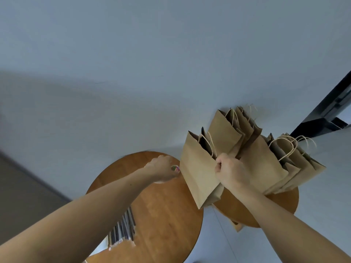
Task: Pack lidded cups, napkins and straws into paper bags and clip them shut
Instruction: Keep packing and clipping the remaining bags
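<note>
brown bag (197, 177) gripped by right hand (230, 172); left hand (161, 168) beside it

1. No word, label, brand or number can be read anywhere in the view.
2. The paper bags (199, 173) turn plain brown faces to the camera, with no print that can be made out.
3. A small multicoloured patch (175, 168) sits just left of the bags, at the left hand (161, 168). It is too blurred to tell whether it carries any lettering.
</note>
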Available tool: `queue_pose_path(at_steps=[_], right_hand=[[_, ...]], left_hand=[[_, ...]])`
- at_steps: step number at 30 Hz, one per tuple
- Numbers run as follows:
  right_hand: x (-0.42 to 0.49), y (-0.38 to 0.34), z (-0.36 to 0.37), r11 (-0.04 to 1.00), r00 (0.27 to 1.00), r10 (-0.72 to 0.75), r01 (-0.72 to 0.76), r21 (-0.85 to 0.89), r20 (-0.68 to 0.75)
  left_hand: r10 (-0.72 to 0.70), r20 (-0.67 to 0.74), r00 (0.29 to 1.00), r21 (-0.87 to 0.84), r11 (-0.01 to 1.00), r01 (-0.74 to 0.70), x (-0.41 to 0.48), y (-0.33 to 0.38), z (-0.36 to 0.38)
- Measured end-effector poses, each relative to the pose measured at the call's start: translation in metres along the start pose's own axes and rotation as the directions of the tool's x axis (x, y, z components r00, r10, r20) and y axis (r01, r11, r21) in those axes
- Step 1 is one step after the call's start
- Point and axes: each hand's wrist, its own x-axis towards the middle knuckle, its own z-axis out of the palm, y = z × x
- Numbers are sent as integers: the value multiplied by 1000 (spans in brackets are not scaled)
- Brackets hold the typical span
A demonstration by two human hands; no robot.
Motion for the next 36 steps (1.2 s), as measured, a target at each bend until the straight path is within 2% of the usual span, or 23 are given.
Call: queue_pose_path(at_steps=[8,12,18,22,25,29,32,36], right_hand=[[-35,-98,52,992,987,-129,129,8,95],[-60,-111,88,989,977,-144,137,50,157],[-103,-103,122,959,928,-265,227,168,262],[-106,-93,122,969,957,-188,144,200,223],[-94,-89,121,980,949,-80,20,196,306],[-76,-87,127,981,900,3,-88,175,436],[-65,-84,131,991,876,21,-81,105,481],[-56,-66,127,999,883,7,-28,37,469]], left_hand=[[-48,37,998,-87,995,51,-22,-77,20],[-94,97,991,-86,991,102,-34,-103,51],[-175,206,963,-179,961,213,-44,-119,97],[-213,229,950,-217,940,263,-48,-110,117],[-277,200,940,-237,917,321,-46,-96,125],[-396,166,903,-303,851,429,-41,-76,130],[-465,113,878,-315,821,476,-41,-69,132],[-574,49,818,-285,776,562,-45,-81,132]])
